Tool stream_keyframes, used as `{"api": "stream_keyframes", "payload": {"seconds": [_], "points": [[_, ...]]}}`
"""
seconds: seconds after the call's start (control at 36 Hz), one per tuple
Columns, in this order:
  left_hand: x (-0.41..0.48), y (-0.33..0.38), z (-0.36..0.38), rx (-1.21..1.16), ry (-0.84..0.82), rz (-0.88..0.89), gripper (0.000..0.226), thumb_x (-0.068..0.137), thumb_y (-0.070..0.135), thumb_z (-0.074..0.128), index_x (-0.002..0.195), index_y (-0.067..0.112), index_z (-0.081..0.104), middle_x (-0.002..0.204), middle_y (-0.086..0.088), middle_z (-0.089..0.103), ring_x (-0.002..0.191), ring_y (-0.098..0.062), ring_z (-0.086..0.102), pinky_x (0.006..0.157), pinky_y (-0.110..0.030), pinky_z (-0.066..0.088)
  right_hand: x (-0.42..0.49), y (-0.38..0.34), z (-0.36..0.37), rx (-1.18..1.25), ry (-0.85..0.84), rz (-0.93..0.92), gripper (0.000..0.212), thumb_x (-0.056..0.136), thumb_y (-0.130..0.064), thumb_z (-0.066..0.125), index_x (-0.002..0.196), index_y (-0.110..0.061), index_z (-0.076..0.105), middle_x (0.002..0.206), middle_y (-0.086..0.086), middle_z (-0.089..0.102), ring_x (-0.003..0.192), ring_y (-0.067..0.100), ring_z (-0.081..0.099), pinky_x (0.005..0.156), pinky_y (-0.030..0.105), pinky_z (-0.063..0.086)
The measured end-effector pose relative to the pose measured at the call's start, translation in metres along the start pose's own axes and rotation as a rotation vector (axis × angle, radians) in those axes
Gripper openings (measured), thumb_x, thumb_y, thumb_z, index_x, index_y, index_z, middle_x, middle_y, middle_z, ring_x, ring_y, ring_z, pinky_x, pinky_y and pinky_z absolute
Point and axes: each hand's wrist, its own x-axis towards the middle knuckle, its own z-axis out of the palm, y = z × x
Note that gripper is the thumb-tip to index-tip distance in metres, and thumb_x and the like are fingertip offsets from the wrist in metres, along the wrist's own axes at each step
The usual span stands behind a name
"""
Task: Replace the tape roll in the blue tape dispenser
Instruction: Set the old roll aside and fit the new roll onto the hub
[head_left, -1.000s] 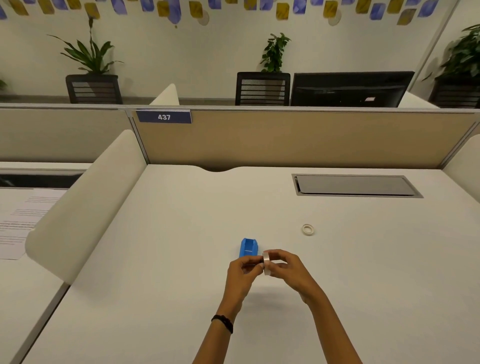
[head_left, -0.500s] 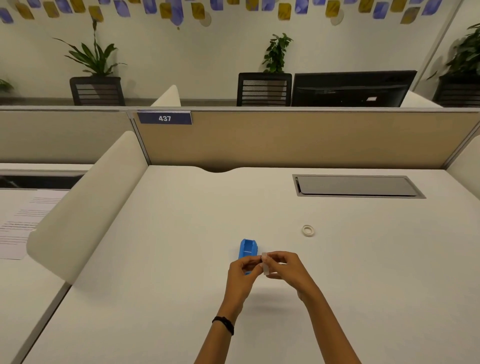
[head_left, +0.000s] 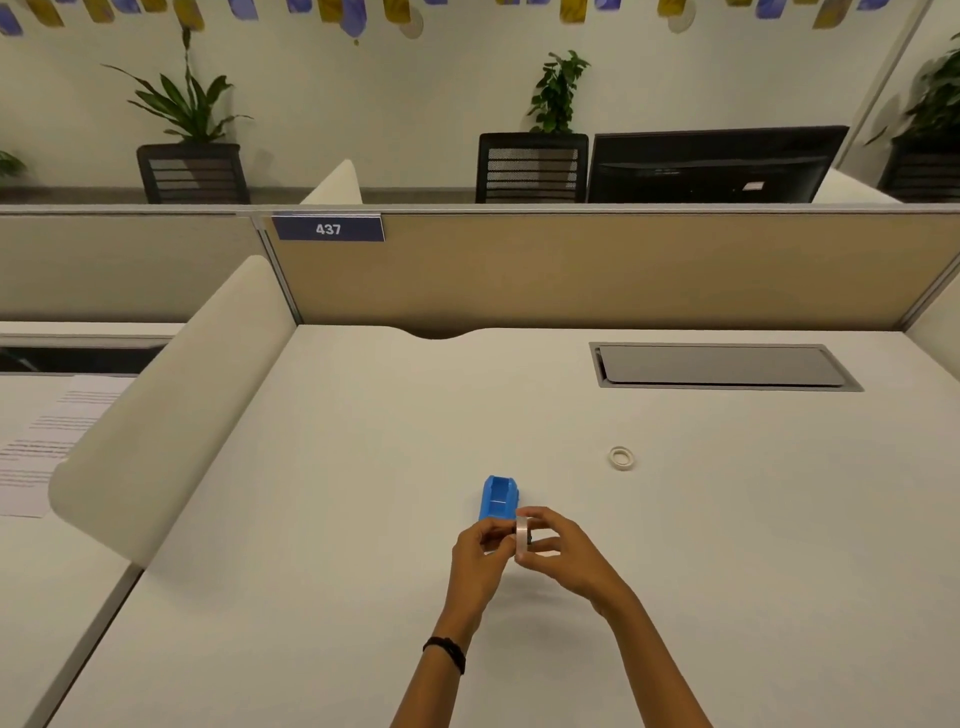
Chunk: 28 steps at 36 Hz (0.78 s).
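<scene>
Hands meet at the near centre of the white desk (head_left: 363, 519), raised just above its surface. Your right hand (head_left: 563, 553) pinches a clear tape roll (head_left: 522, 535) on edge, thumb on one side and fingers curled round the other. Your left hand (head_left: 480, 558) closes its fingertips against the same roll from the left; whether it grips the roll itself or a loose end of tape cannot be told at this size. A black band (head_left: 447, 652) sits on your left wrist. The blue tape dispenser (head_left: 500, 498) rests on the desk directly beyond your hands, its open cavity facing up and holding no roll, its near end hidden behind your fingers. A second, thinner whitish ring (head_left: 621, 458), apparently a tape core or spent roll, lies flat on the desk, well apart to the right. A grey cable hatch (head_left: 722, 366) is set flush in the desk's far right. A panel tag reading 437 (head_left: 328, 229) hangs on the rear partition.
</scene>
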Motion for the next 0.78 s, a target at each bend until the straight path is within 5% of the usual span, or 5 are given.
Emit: {"api": "stream_keyframes", "payload": {"seconds": [0.39,0.61,0.78], "points": [[0.016,-0.011,-0.001,0.049,-0.027,-0.012,0.024,0.087,0.004,0.057,0.085,0.027,0.064,0.087,0.006,0.067,0.083,-0.009,0.065,0.066,-0.008,0.051,0.013,0.008,0.006,-0.017,0.033,0.004,0.044,0.078,-0.014,0.071,0.117,-0.020,0.052,0.111,-0.002,0.060,0.087,0.013,0.064,0.068,0.013,0.052],[0.026,-0.013,-0.011,0.089,-0.107,-0.028,0.016,0.091,0.014,0.055,0.104,0.020,0.060,0.102,0.001,0.064,0.088,-0.006,0.062,0.067,-0.005,0.048,0.021,0.010,0.003,-0.005,0.028,-0.005,0.043,0.076,-0.016,0.073,0.112,-0.028,0.052,0.109,-0.008,0.059,0.088,0.012,0.066,0.066,0.013,0.052],[0.049,-0.002,-0.040,0.097,-0.119,0.034,0.031,0.092,0.011,0.051,0.117,0.029,0.052,0.124,-0.001,0.057,0.104,-0.012,0.058,0.082,-0.019,0.051,0.029,0.008,-0.001,0.007,0.081,0.013,0.042,0.076,-0.017,0.073,0.104,-0.037,0.049,0.104,-0.011,0.057,0.084,0.008,0.064,0.059,0.008,0.050]]}}
